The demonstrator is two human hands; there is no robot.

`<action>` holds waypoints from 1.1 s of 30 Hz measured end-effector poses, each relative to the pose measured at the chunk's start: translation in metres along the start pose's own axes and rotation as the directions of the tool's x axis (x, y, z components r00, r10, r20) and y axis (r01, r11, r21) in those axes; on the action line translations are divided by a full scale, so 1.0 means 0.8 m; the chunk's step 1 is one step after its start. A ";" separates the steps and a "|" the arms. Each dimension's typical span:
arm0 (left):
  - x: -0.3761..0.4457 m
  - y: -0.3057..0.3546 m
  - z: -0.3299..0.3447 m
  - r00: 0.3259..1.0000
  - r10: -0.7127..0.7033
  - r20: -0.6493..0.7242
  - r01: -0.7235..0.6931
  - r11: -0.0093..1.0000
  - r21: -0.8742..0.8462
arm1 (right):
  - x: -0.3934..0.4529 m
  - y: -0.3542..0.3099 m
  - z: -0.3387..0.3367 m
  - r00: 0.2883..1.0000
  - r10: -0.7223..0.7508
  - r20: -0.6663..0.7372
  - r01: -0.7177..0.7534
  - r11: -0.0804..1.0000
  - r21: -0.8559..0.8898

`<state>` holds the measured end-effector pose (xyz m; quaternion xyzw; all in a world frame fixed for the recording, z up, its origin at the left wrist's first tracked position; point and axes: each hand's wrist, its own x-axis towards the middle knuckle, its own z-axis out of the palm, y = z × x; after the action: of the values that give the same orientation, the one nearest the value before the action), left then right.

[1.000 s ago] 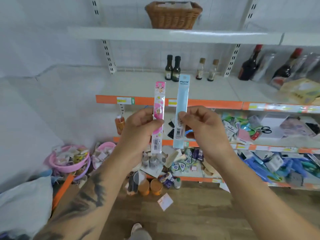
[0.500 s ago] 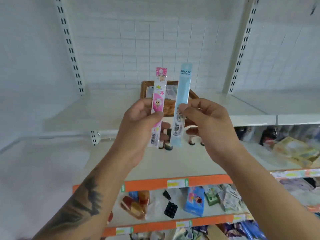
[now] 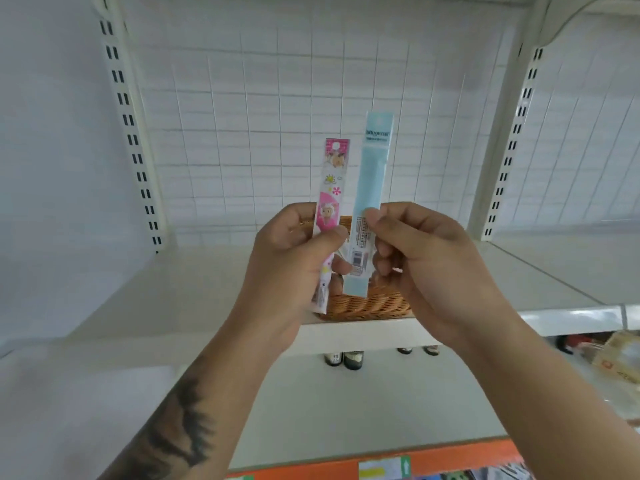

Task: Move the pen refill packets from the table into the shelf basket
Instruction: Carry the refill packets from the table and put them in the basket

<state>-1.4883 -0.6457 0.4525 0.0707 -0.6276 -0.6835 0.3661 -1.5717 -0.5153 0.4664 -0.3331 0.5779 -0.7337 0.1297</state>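
Left hand [image 3: 287, 268] pinches pink packet [image 3: 330, 202] upright; right hand [image 3: 429, 268] pinches blue packet [image 3: 372, 188] upright, both before wicker basket [image 3: 374, 303] on shelf [image 3: 180, 292].

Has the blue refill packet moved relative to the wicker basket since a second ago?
Yes. The blue packet, pinched by the right hand, has risen to the wicker basket on the top shelf; earlier it was well below it.

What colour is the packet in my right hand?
Pale blue packet, with a white barcode label low down, pinched by the right hand; seen in the head view.
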 end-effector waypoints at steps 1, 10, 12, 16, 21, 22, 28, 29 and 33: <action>0.002 -0.001 0.001 1.000 0.000 -0.014 0.001 1.000 0.012 | 0.003 -0.002 -0.003 1.000 -0.001 0.012 0.001 1.000 0.008; 0.003 -0.013 0.031 1.000 0.029 0.010 -0.030 0.999 0.041 | 0.017 -0.009 -0.029 0.986 -0.006 0.168 0.006 1.000 0.005; 0.002 -0.019 0.036 0.999 0.037 -0.007 -0.037 0.999 0.032 | 0.019 -0.003 -0.028 0.988 0.005 0.155 -0.012 0.999 0.044; 0.007 -0.028 0.041 0.998 0.050 -0.036 -0.049 0.999 0.016 | 0.021 0.004 -0.026 0.994 -0.012 0.113 0.004 0.998 0.070; 0.008 -0.028 0.047 0.999 0.039 -0.001 -0.039 0.998 -0.047 | 0.025 0.006 -0.032 0.995 -0.077 0.062 0.071 0.993 0.094; 0.010 -0.028 0.047 0.997 0.070 -0.034 -0.071 0.997 -0.027 | 0.026 0.007 -0.033 0.994 -0.093 0.058 0.089 0.993 0.075; 0.024 -0.030 0.039 0.981 0.125 -0.145 -0.120 0.992 0.043 | 0.033 0.010 -0.033 0.990 -0.097 0.102 0.092 0.994 0.049; 0.026 -0.029 0.037 0.982 0.123 -0.145 -0.117 0.992 0.046 | 0.035 0.011 -0.034 0.989 -0.101 0.110 0.098 0.995 0.028; 0.028 -0.021 0.028 0.986 0.086 -0.141 -0.082 0.996 0.037 | 0.045 0.014 -0.034 0.977 -0.136 0.163 0.146 0.988 -0.049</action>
<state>-1.5241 -0.6415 0.4497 0.0985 -0.6128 -0.6508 0.4372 -1.6183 -0.5183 0.4653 -0.4344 0.5627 -0.6942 0.1126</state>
